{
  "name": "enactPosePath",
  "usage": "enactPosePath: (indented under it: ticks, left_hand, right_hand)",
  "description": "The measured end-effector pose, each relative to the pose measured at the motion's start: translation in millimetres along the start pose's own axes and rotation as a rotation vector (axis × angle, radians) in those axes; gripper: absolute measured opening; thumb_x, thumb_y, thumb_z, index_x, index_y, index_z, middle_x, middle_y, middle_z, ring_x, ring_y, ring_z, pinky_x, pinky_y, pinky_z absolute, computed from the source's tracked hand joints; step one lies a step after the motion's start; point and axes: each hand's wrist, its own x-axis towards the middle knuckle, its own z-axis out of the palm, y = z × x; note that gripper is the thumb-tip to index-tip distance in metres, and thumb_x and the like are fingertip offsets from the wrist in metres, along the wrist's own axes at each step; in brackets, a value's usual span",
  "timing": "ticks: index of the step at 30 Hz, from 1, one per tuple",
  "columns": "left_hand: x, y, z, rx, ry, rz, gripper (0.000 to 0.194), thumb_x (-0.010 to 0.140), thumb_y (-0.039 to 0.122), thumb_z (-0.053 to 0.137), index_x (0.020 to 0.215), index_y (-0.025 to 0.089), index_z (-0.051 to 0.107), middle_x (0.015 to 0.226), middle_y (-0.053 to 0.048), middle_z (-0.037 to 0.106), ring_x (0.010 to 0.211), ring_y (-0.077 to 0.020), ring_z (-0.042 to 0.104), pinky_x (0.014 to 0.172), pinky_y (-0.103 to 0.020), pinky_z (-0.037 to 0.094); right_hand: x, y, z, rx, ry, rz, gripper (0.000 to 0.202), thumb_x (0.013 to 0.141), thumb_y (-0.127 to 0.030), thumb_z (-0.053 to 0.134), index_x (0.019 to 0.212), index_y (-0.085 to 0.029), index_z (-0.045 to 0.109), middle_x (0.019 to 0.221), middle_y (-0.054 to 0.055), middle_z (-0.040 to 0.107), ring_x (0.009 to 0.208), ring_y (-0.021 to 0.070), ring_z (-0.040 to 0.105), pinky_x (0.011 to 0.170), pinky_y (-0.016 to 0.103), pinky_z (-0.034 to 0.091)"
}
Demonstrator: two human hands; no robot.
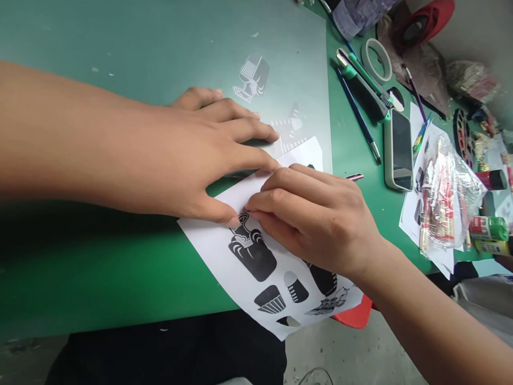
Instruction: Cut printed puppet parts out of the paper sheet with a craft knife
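Note:
My left hand [208,155] lies palm down with its fingers spread, partly on a clear plastic sheet [296,48] and partly on a white paper printed with black shapes [224,267]. Its thumb tip touches the paper beside a printed black figure. My right hand [316,214] is closed over the paper, thumb and fingertips pressed together close to the left thumb. What they pinch, if anything, is hidden. The paper hangs past the table's near edge. Pale shoe-like and other prints [254,77] show on the clear sheet.
Along the right lie paintbrushes [358,115], a green-and-black cutter [366,85], a tape roll [377,59] and a phone [398,149]. A thin pink-tipped stick [355,177] shows behind my right hand. Plastic-wrapped items [444,187] and small paint bottles [489,228] are farther right.

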Motion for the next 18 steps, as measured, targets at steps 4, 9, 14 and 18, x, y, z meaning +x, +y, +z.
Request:
enactPosePath:
  ticks: [4, 9, 14, 18]
  left_hand:
    - [-0.8, -0.9, -1.3, 0.019, -0.015, -0.021, 0.064, 0.077, 0.062, 0.049, 0.14, 0.051, 0.052, 0.164, 0.019, 0.031, 0.15, -0.0289, 0.032, 0.13, -0.051, 0.0]
    - [-1.3, -3.1, -1.8, 0.057, -0.003, 0.008, 0.063, 0.077, 0.064, 0.049, 0.139, 0.053, 0.051, 0.165, 0.018, 0.03, 0.15, -0.0304, 0.033, 0.129, -0.054, 0.005]
    - [-0.2, -4.3, -0.9, 0.053, -0.007, -0.01, 0.065, 0.074, 0.066, 0.051, 0.138, 0.055, 0.051, 0.164, 0.022, 0.029, 0.15, -0.0285, 0.034, 0.13, -0.05, 0.004]
    - [0.7, -4.6, -0.3, 0.055, -0.006, -0.01, 0.065, 0.072, 0.07, 0.052, 0.136, 0.056, 0.052, 0.163, 0.023, 0.029, 0.149, -0.0312, 0.036, 0.13, -0.049, 0.004]
  right_hand:
    - [-0.2, 0.0, 1.1, -0.007, -0.002, 0.002, 0.017, 0.096, -0.014, 0.055, 0.084, -0.02, 0.066, 0.08, 0.001, 0.069, 0.072, 0.0138, 0.056, 0.058, 0.03, 0.043]
    - [-0.5, 0.6, 0.7, -0.005, -0.02, 0.009, 0.018, 0.098, -0.015, 0.054, 0.085, -0.021, 0.066, 0.082, 0.0, 0.069, 0.075, 0.0133, 0.058, 0.06, 0.029, 0.045]
    - [1.2, 2.6, -2.7, -0.016, -0.061, -0.017, 0.017, 0.099, -0.016, 0.052, 0.09, -0.021, 0.067, 0.085, 0.001, 0.069, 0.076, 0.0143, 0.057, 0.062, 0.031, 0.047]
    - [4.2, 6.5, -4.7, 0.003, -0.114, -0.031, 0.021, 0.102, -0.019, 0.049, 0.093, -0.023, 0.067, 0.089, 0.001, 0.07, 0.078, 0.0147, 0.057, 0.066, 0.031, 0.049]
